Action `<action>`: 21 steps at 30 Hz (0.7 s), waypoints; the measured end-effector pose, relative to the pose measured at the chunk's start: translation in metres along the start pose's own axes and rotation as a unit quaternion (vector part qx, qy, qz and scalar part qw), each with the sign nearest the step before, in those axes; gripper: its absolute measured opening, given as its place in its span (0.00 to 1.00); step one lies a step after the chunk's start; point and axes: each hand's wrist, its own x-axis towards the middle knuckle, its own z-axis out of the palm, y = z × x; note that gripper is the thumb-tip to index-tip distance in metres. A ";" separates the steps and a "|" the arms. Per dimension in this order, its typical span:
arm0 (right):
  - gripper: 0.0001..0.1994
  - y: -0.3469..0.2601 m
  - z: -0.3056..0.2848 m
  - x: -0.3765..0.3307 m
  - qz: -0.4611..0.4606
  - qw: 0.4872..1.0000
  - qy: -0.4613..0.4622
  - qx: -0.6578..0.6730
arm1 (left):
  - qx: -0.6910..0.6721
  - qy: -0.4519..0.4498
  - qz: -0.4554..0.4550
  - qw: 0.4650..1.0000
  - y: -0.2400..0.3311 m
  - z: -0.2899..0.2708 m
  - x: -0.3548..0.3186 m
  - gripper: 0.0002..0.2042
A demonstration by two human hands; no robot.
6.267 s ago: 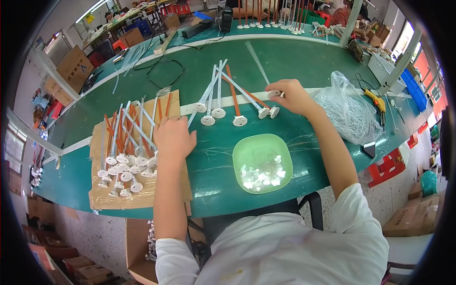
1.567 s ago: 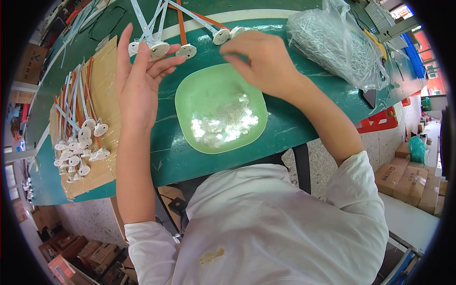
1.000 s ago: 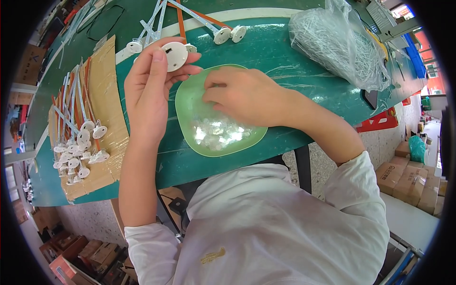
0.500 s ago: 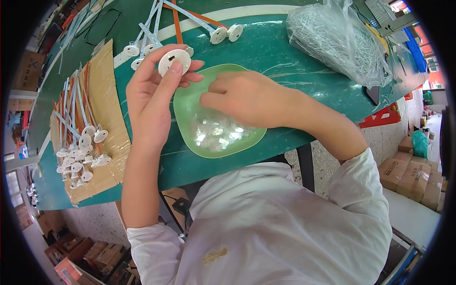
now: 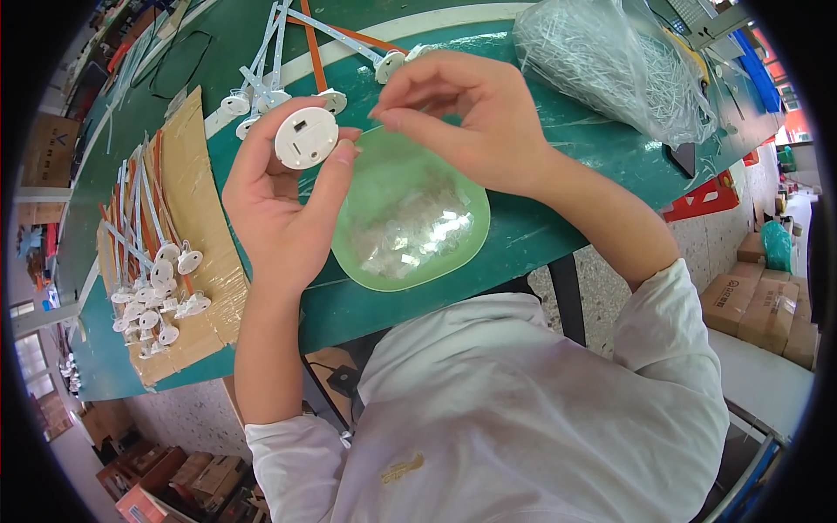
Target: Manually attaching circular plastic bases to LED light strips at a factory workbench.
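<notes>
Disc point(image 5: 306, 137), round, white, with a small notch, sits in left hand point(image 5: 283, 205) grip; right hand point(image 5: 466, 118) pinches narrow.

green bowl point(image 5: 453, 253) beneath hands; plastic bag point(image 5: 610, 65) crowding right

One green bowl point(image 5: 410, 218), lower centre. One clear bag of white sticks point(image 5: 610, 61), upper right. One cardboard sheet point(image 5: 187, 218), left. One white disc point(image 5: 306, 138) held up. Two hands.
</notes>
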 end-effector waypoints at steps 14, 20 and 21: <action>0.17 0.015 0.011 0.000 -0.397 0.886 0.075 -0.228 | -0.012 -0.026 0.018 0.999 -0.002 0.007 -0.006 0.22; 0.18 0.005 0.008 -0.004 -0.350 0.915 0.057 -0.190 | -0.009 0.007 0.039 0.999 -0.006 0.007 -0.006 0.21; 0.17 0.004 0.007 -0.003 -0.337 0.920 0.051 -0.194 | -0.012 0.016 0.036 0.999 -0.005 0.007 -0.007 0.21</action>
